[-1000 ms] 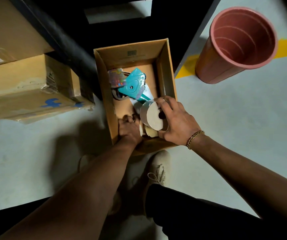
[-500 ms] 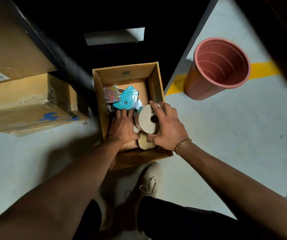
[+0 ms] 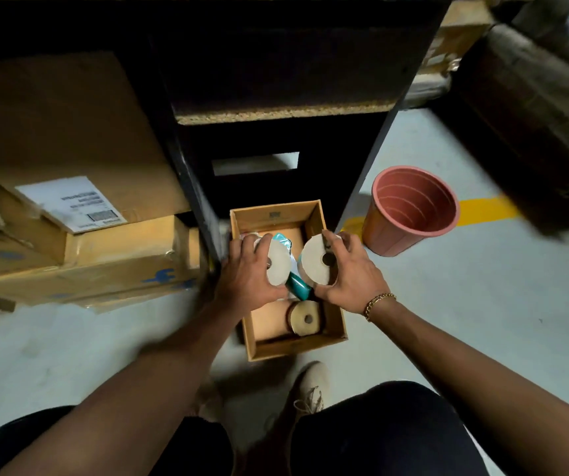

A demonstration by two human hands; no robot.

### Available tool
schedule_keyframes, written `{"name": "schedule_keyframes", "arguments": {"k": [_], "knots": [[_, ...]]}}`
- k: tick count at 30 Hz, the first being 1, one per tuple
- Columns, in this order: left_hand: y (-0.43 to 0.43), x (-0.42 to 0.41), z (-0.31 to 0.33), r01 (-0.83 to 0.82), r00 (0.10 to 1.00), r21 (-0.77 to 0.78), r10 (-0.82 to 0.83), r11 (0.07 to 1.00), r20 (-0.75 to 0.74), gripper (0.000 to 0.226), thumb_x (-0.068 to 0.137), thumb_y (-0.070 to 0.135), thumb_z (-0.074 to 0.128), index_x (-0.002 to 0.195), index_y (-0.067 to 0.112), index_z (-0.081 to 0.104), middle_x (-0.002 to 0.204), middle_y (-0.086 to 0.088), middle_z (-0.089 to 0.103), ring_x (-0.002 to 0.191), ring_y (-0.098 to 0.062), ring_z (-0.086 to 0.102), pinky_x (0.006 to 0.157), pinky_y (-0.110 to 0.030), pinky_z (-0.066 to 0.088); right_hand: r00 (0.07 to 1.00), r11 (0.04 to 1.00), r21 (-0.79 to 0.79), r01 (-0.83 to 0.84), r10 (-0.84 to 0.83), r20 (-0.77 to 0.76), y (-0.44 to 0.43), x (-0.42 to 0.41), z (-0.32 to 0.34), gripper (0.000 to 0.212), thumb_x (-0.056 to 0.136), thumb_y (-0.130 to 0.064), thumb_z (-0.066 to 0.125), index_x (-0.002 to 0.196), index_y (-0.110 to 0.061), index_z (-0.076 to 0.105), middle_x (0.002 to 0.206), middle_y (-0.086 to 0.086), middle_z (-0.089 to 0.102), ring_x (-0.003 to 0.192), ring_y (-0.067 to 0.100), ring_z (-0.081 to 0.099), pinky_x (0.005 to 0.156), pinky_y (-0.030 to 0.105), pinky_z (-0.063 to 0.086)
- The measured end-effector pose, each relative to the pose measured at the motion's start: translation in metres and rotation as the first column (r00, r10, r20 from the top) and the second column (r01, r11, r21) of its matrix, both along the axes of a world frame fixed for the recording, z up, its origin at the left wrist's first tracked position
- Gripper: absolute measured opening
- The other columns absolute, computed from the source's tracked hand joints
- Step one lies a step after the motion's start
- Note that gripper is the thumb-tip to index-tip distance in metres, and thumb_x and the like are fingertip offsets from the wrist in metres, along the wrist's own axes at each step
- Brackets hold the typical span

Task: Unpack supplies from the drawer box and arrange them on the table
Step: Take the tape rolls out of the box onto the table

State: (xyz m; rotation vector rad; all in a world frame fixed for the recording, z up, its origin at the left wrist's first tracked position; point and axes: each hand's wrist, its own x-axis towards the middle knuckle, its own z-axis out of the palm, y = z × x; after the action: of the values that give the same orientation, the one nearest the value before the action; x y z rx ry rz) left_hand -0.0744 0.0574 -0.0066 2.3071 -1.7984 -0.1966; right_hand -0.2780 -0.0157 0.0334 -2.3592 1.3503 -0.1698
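An open cardboard drawer box (image 3: 297, 348) sits on the floor in front of my feet. My left hand (image 3: 247, 276) grips a white paper roll (image 3: 278, 266) above the box's left side. In my right hand (image 3: 353, 274) is a second white roll (image 3: 315, 261), held above the right side. A third, tan roll (image 3: 305, 317) lies in the near end of the box. Between the two lifted rolls shows a teal tool (image 3: 297, 286), partly hidden by my hands.
A terracotta-coloured bucket (image 3: 413, 209) stands right of the box. Stacked cardboard cartons (image 3: 80, 249) fill the left. A dark table frame (image 3: 276, 108) rises behind the box. My beige shoe (image 3: 312, 386) is just below it on the grey floor.
My left hand has taken hold of a second white roll. Both rolls have risen out of the box and spread apart. The camera has tilted up and back.
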Motion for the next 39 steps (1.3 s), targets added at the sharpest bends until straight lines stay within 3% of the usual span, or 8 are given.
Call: {"name": "schedule_keyframes", "arguments": {"k": [6, 9, 13, 23, 26, 29, 34, 39], "knots": [[0.037, 0.007, 0.096, -0.002, 1.0, -0.091, 0.003, 0.996, 0.017, 0.106, 0.058, 0.068, 0.065, 0.148, 0.027, 0.025, 0.138, -0.001, 0.038, 0.125, -0.023, 0.034, 0.099, -0.039, 0.041, 0.999, 0.993, -0.11, -0.037, 0.036, -0.009, 0.025, 0.0, 0.077, 0.11, 0.059, -0.057, 0.073, 0.149, -0.033, 0.014, 0.142, 0.004, 0.028, 0.124, 0.028, 0.045, 0.082, 0.035, 0.057], [0.056, 0.011, 0.144, 0.0, 0.999, -0.139, 0.006, 0.99, 0.046, 0.109, 0.056, 0.072, 0.061, 0.148, 0.028, 0.024, 0.137, 0.001, 0.036, 0.123, -0.022, 0.033, 0.099, -0.039, 0.039, 0.999, 0.988, -0.149, -0.032, 0.038, 0.039, 0.038, 0.002, 0.118, 0.109, 0.06, -0.057, 0.074, 0.149, -0.035, 0.014, 0.143, 0.003, 0.028, 0.125, 0.028, 0.045, 0.087, 0.036, 0.056], [0.077, 0.015, 0.208, -0.014, 0.998, -0.217, 0.026, 0.976, 0.054, 0.11, 0.054, 0.069, 0.064, 0.148, 0.028, 0.024, 0.137, 0.003, 0.034, 0.124, -0.021, 0.032, 0.099, -0.038, 0.039, 0.993, 0.979, -0.202, -0.019, 0.042, 0.108, 0.054, 0.008, 0.173, 0.107, 0.06, -0.055, 0.074, 0.148, -0.036, 0.017, 0.142, 0.001, 0.027, 0.124, 0.027, 0.046, 0.082, 0.032, 0.054], [0.093, 0.069, 0.382, -0.059, 0.993, -0.555, 0.104, 0.829, 0.05, 0.104, 0.056, 0.067, 0.066, 0.145, 0.029, 0.029, 0.13, -0.001, 0.04, 0.122, -0.025, 0.034, 0.099, -0.043, 0.04, 0.943, 0.919, -0.395, -0.003, 0.134, 0.305, 0.059, 0.069, 0.337, 0.102, 0.055, -0.059, 0.069, 0.144, -0.04, 0.023, 0.137, -0.003, 0.033, 0.116, 0.026, 0.053, 0.086, 0.041, 0.052], [0.07, 0.096, 0.422, -0.152, 0.986, -0.524, 0.167, 0.838, -0.019, 0.108, 0.052, 0.071, 0.06, 0.147, 0.03, 0.029, 0.133, -0.003, 0.04, 0.127, -0.028, 0.032, 0.102, -0.046, 0.037, 0.953, 0.912, -0.409, -0.03, 0.149, 0.263, 0.038, 0.103, 0.374, 0.102, 0.057, -0.058, 0.07, 0.146, -0.038, 0.023, 0.137, 0.001, 0.035, 0.115, 0.027, 0.052, 0.085, 0.034, 0.046], [0.041, 0.12, 0.443, -0.218, 0.975, -0.44, 0.21, 0.871, -0.068, 0.106, 0.054, 0.073, 0.06, 0.146, 0.03, 0.032, 0.137, -0.006, 0.04, 0.131, -0.03, 0.031, 0.105, -0.048, 0.036, 0.979, 0.908, -0.413, -0.062, 0.136, 0.152, 0.011, 0.136, 0.398, 0.095, 0.056, -0.064, 0.066, 0.14, -0.035, 0.032, 0.13, 0.006, 0.042, 0.109, 0.031, 0.055, 0.083, 0.037, 0.048], [-0.003, 0.142, 0.439, -0.256, 0.966, -0.265, 0.242, 0.93, -0.086, 0.097, 0.061, 0.07, 0.066, 0.144, 0.027, 0.04, 0.143, -0.01, 0.041, 0.132, -0.034, 0.032, 0.102, -0.051, 0.036, 0.994, 0.923, -0.369, -0.105, 0.109, -0.012, -0.035, 0.172, 0.405, 0.089, 0.06, -0.07, 0.062, 0.138, -0.031, 0.041, 0.134, 0.009, 0.048, 0.117, 0.03, 0.051, 0.095, 0.045, 0.039], [-0.025, 0.154, 0.424, -0.307, 0.947, -0.229, 0.272, 0.924, -0.172, 0.094, 0.064, 0.07, 0.065, 0.144, 0.024, 0.044, 0.146, -0.012, 0.042, 0.134, -0.037, 0.032, 0.106, -0.054, 0.036, 0.995, 0.936, -0.336, -0.103, 0.094, -0.043, -0.061, 0.184, 0.4, 0.092, 0.059, -0.078, 0.051, 0.138, -0.032, 0.045, 0.14, 0.007, 0.049, 0.125, 0.028, 0.047, 0.1, 0.046, 0.034]]}}
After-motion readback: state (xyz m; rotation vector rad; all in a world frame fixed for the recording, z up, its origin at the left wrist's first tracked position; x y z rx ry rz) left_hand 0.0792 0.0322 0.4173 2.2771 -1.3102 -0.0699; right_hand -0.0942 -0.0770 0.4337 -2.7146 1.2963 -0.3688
